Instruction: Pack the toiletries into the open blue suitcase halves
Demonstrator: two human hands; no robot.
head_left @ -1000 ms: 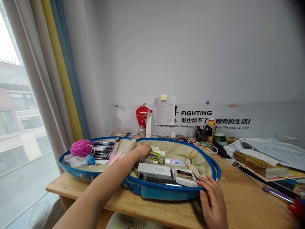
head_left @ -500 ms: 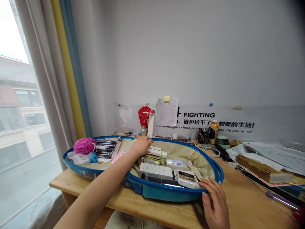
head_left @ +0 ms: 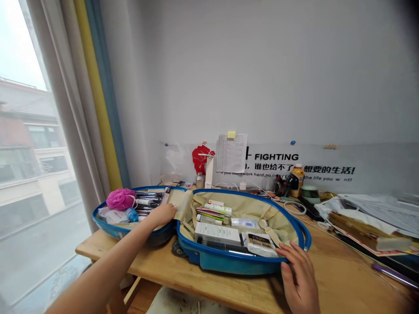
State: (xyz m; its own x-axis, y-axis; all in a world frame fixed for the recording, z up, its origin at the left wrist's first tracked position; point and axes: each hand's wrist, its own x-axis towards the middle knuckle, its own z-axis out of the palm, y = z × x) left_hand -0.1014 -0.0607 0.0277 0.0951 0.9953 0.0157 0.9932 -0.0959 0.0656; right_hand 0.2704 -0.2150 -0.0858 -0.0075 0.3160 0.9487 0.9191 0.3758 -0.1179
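An open blue suitcase (head_left: pixel 229 264) lies on a wooden desk (head_left: pixel 343 279), both halves lined in beige. My left hand (head_left: pixel 164 213) reaches into the left half, fingers curled down beside the brush packets (head_left: pixel 149 199), a pink bath puff (head_left: pixel 120 199) and a small blue bottle (head_left: pixel 132 214); what the fingers close on is hidden. My right hand (head_left: pixel 299 279) lies flat on the desk, fingers apart, touching the right half's front rim. That half holds a long white box (head_left: pixel 218 233), a cotton swab box (head_left: pixel 260 243) and several tubes (head_left: pixel 218 208).
Papers and a thick book (head_left: pixel 366 222) cover the desk's right side. An orange-capped bottle (head_left: pixel 296 179), a green cup (head_left: pixel 309 192) and cables stand along the back wall. Curtains (head_left: pixel 94 109) and a window are at the left, past the desk's left edge.
My left hand has drawn back from the tubes in the right half and moved left into the left half. My right hand has stayed by the rim. The view has shifted slightly.
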